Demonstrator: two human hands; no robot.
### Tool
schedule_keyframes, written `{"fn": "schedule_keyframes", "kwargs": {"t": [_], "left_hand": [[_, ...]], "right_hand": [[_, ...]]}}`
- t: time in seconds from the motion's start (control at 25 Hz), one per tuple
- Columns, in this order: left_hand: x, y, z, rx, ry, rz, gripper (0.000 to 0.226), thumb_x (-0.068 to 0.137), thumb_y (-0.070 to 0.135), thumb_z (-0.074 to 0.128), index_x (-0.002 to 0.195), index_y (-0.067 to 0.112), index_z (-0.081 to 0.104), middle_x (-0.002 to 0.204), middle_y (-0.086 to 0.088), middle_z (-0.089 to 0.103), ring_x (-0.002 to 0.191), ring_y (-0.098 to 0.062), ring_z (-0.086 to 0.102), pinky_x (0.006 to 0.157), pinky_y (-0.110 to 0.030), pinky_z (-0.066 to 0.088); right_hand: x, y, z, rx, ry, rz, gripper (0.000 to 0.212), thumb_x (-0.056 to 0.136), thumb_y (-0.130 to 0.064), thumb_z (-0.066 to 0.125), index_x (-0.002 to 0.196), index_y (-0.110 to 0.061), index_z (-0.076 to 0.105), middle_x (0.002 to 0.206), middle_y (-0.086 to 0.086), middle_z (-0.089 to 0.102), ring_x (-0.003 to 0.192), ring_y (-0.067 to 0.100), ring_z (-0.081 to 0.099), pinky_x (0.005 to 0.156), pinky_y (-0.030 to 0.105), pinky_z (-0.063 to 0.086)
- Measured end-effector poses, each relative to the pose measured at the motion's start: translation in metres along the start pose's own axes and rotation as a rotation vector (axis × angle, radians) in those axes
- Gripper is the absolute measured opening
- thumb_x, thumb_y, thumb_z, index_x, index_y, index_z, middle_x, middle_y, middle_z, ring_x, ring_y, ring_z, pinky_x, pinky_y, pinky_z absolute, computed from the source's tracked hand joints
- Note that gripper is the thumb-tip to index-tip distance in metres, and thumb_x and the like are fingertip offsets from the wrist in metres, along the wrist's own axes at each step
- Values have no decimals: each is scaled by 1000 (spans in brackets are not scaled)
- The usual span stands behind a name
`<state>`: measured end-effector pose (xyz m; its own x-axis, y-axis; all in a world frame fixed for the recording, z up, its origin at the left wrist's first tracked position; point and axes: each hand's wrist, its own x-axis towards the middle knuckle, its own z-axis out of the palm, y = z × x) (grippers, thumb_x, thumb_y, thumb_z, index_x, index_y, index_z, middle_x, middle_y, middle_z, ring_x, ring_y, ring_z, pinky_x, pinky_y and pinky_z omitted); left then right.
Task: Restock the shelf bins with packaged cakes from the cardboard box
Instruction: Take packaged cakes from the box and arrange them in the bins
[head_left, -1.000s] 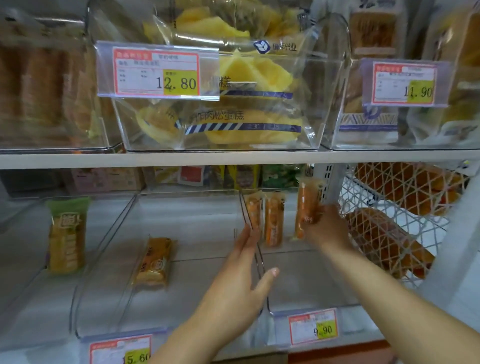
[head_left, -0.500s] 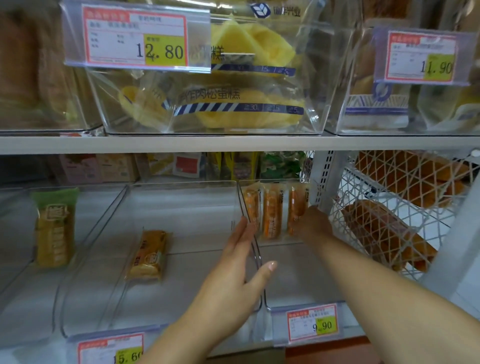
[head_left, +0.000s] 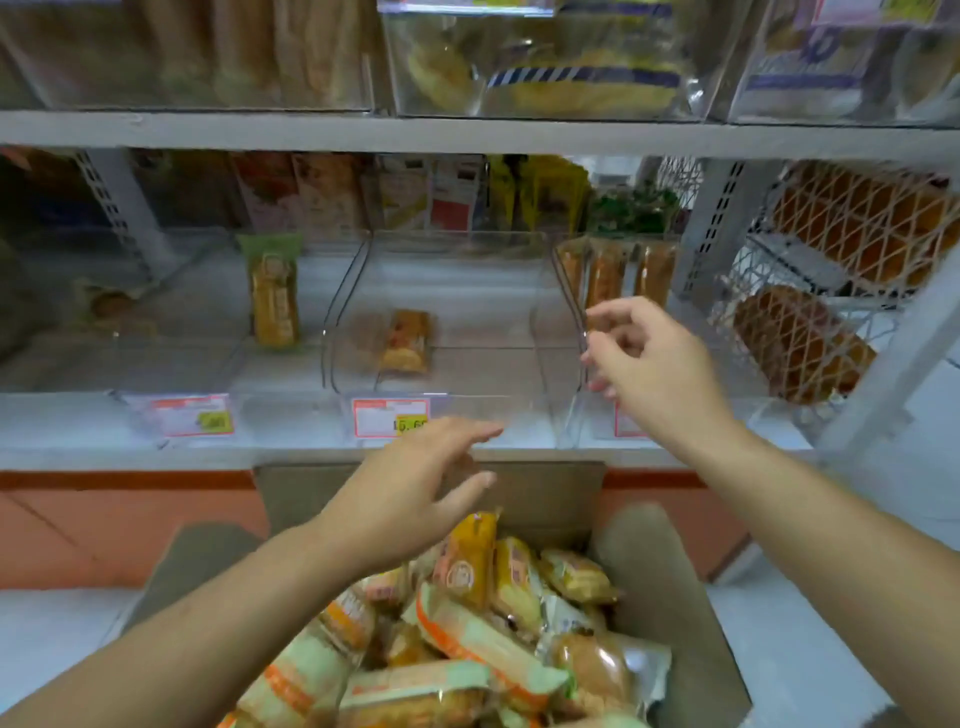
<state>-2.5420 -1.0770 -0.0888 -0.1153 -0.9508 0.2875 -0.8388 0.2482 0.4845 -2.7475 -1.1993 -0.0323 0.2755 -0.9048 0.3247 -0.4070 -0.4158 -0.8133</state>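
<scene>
An open cardboard box (head_left: 670, 613) sits below the shelf, heaped with several packaged cakes (head_left: 467, 639) in orange, yellow and pale green wrappers. My left hand (head_left: 410, 488) hovers flat and empty over the box's far end, fingers spread. My right hand (head_left: 644, 364) is in front of the right clear bin (head_left: 571, 322), fingers loosely curled, holding nothing. Three orange cakes (head_left: 615, 273) stand upright at the back of that bin. The middle bin (head_left: 343, 322) holds one cake (head_left: 408, 340) lying flat. A green-topped cake (head_left: 272, 293) stands in the left bin.
Price tags (head_left: 389, 418) hang on the bin fronts. A white net basket (head_left: 810, 332) with bread loaves is at the right. Above, a shelf board (head_left: 467, 135) carries clear bins of yellow cakes. An orange base panel (head_left: 104, 525) runs below the shelf.
My right hand has let go of the orange cake, which now stands in the right bin, and has drawn back. My left hand has come down from the bin divider. The view tilted down, showing the box.
</scene>
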Motion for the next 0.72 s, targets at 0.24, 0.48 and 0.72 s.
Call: {"fn": "schedule_keyframes", "kwargs": {"t": [0.24, 0.48, 0.72], "left_hand": [[-79, -50, 28, 184, -417, -216, 52, 94, 52, 51, 142, 31, 46, 141, 6, 53, 127, -12, 49, 103, -24, 37], [-88, -33, 38, 38, -576, -366, 89, 83, 58, 66, 152, 25, 22, 146, 0, 47, 125, -16, 51, 95, -24, 39], [-84, -28, 23, 33, -471, -331, 65, 66, 62, 78, 108, 23, 47, 103, 6, 53, 87, -12, 51, 75, -29, 44]], "right_hand": [[-86, 40, 59, -608, -947, 105, 39, 91, -37, 61, 127, -24, 58, 115, -3, 66, 103, 11, 61, 81, 19, 42], [-126, 54, 94, -567, -1115, 225, 53, 82, -35, 69, 127, -26, 44, 112, -5, 57, 99, 15, 56, 83, 28, 47], [-104, 60, 76, -361, -1047, 365, 58, 69, -26, 80, 118, -32, 50, 99, -8, 58, 85, 11, 57, 74, 25, 47]]}}
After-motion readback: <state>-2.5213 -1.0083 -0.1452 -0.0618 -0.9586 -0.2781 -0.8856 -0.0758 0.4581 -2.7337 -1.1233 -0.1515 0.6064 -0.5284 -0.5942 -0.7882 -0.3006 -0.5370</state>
